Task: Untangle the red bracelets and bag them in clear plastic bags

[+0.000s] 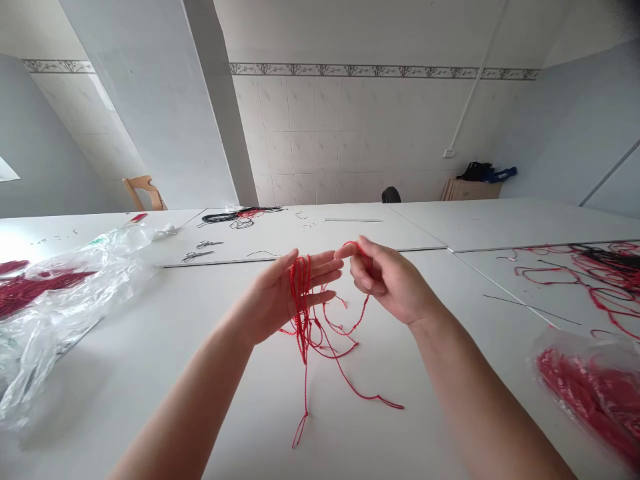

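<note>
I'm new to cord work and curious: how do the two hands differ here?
The left hand is open with fingers stretched out, while the right hand has most fingers curled in. Several red braided cords hang over the left hand; the right hand seems to hold just one strand. Both are bare and raised above the white table.

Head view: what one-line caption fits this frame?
Left hand carries looped red cords while the right hand pinches one strand above a white table.

2 hands point(320, 283) hold red braided cords point(301, 283) above white tables point(250, 400).
</note>
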A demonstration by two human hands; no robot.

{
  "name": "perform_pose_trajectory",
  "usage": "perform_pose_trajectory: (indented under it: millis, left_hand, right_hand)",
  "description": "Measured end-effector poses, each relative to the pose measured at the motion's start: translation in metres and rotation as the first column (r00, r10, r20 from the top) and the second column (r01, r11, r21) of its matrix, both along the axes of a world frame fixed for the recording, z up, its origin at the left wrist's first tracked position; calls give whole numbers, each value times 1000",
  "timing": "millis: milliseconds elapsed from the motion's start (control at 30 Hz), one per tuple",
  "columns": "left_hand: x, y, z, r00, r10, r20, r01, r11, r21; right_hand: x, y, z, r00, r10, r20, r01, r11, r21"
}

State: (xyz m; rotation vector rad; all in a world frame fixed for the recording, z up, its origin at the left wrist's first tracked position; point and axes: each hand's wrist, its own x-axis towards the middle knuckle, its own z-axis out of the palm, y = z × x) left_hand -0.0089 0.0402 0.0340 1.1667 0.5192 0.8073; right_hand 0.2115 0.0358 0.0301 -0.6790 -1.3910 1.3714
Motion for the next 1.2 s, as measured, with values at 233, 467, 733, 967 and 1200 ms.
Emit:
perform_pose_trajectory:
  millis: [233, 467, 733, 967, 1200]
  left_hand:
    - [-4, -2, 2, 993, -14, -114, 27, 993, 115]
    - [-1, -6, 3, 989, -81, -127, 95, 989, 110]
    - [-2, -3, 0, 995, -12, -101, 23, 994, 106]
    - [-2, 0, -4, 996, -34, -86, 43, 993, 110]
    - [-4, 3, -5, 995, -85, -49, 90, 990, 111]
  right_hand:
    - [-5, -6, 1, 998, 60, 20, -59, 998, -29]
    - [-8, -9, 0, 970, 142, 195, -144, 990, -1]
    - [-11, -11, 1, 926, -4, 378, -22, 998, 63]
    - [-17, -11, -2, 908, 88, 409, -97, 995, 2]
    - [-6, -6, 1, 977, 38, 209, -39, 999, -1]
